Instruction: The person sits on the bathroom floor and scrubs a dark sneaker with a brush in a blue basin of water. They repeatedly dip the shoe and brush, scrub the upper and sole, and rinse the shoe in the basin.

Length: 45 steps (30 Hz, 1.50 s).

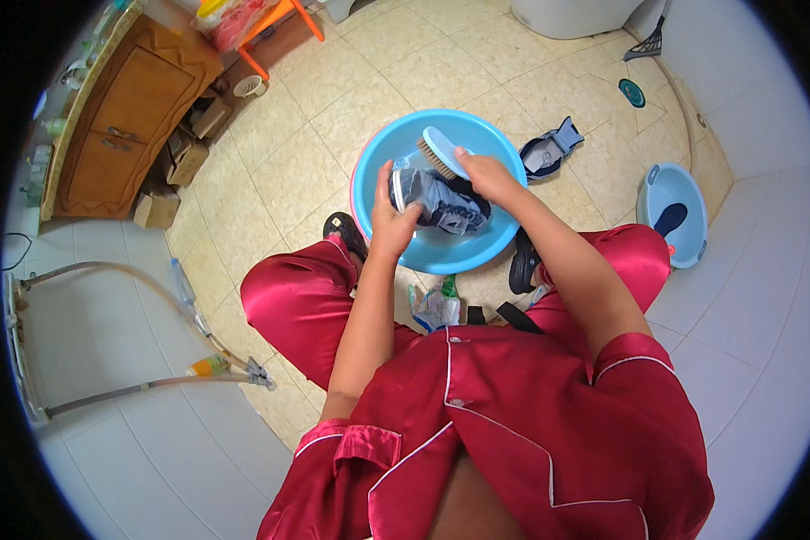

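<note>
Between my knees a round blue plastic basin (371,236) stands on the tiled floor, with a pink rim showing under its left side. My left hand (395,219) grips a wet blue-and-navy shoe (439,199) by its toe end, tilted over the basin. In my right hand (486,177) is a scrub brush (441,145) with a light blue back and tan bristles. The bristles face the shoe; whether they touch it is hard to tell. A second shoe (545,152) lies on the floor just right of the basin.
A smaller blue basin (692,192) at the right holds a dark insole (670,219). Behind it are a floor drain (632,93) and a hose. A crumpled plastic bag (437,304) lies before me. Left stand a wooden cabinet (135,101), cardboard boxes (187,162) and an orange stool (263,27).
</note>
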### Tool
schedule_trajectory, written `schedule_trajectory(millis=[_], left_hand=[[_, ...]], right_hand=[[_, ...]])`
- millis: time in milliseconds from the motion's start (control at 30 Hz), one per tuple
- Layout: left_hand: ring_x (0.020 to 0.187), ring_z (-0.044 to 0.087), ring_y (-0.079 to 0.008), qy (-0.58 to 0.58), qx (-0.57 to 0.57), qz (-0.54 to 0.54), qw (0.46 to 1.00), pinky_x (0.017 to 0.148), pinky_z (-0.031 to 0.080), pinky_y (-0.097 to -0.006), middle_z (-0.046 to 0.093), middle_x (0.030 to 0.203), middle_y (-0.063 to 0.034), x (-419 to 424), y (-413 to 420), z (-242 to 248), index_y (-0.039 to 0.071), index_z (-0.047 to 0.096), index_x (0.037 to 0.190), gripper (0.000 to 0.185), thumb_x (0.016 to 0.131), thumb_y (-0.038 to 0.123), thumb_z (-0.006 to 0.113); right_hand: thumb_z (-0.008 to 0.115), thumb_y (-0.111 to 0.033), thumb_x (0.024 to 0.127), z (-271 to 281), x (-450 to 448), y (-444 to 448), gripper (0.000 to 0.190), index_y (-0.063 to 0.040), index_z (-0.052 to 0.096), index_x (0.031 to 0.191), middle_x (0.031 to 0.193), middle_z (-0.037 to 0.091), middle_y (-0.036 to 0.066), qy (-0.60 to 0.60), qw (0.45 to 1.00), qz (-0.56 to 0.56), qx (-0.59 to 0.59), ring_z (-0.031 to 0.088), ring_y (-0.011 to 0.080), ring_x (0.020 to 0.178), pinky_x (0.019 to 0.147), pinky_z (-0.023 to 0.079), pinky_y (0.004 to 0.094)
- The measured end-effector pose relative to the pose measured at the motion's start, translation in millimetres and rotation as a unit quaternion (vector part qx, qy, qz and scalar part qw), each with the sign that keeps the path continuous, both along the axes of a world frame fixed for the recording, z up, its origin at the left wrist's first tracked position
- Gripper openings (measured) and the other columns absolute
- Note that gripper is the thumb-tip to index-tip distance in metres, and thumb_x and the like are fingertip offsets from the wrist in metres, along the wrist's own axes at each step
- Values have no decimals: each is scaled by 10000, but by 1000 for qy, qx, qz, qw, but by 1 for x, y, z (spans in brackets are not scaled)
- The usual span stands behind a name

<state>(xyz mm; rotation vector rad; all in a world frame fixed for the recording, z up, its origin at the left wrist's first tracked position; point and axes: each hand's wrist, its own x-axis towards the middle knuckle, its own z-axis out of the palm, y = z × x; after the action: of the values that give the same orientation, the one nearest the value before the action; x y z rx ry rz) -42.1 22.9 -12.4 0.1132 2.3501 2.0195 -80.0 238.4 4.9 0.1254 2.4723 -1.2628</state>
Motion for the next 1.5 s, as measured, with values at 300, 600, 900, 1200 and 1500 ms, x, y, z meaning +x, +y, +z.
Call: schedule_trajectory(millis=[300, 600, 900, 1200, 1500], left_hand=[[1169, 451, -275, 54, -52, 25, 997, 1005, 354, -362, 472, 1266, -169, -25, 2, -10, 8, 488, 1244, 432, 930, 301, 533], [748, 563, -154, 12, 139, 210, 968, 703, 451, -281, 621, 806, -59, -22, 28, 12, -14, 622, 811, 293, 923, 208, 466], [713, 545, -126, -57, 126, 149, 979, 689, 439, -269, 636, 773, -47, -27, -11, -8, -25, 669, 780, 370, 944, 272, 518], [564, 546, -195, 119, -48, 260, 957, 589, 443, -342, 627, 630, -110, -24, 11, -6, -32, 635, 664, 591, 1007, 368, 365], [552, 528, -190, -25, -23, 296, 955, 613, 439, -328, 544, 533, -90, -23, 0, 0, -9, 564, 548, 693, 994, 473, 343]], right_hand=[[413, -578, 944, 34, 48, -12, 494, -96, 512, 896, 533, 322, -64, -150, 955, -49, -251, 258, 53, 417, 374, 190, 247], [284, -539, 956, 45, 28, -54, 702, 55, 654, 1010, 1018, 618, 316, 41, 999, 12, -32, 563, 469, 1029, 898, 428, 477], [278, -501, 964, 44, 17, -17, 648, 15, 671, 979, 966, 643, 273, 10, 1000, -18, -12, 589, 446, 955, 852, 439, 481], [248, -499, 965, 44, 6, -54, 639, -36, 684, 1016, 1026, 638, 257, -10, 994, 86, 63, 597, 409, 991, 869, 447, 488], [258, -477, 976, -27, 61, -1, 586, -96, 703, 970, 942, 660, 232, -4, 996, 3, 94, 616, 415, 919, 831, 463, 500]])
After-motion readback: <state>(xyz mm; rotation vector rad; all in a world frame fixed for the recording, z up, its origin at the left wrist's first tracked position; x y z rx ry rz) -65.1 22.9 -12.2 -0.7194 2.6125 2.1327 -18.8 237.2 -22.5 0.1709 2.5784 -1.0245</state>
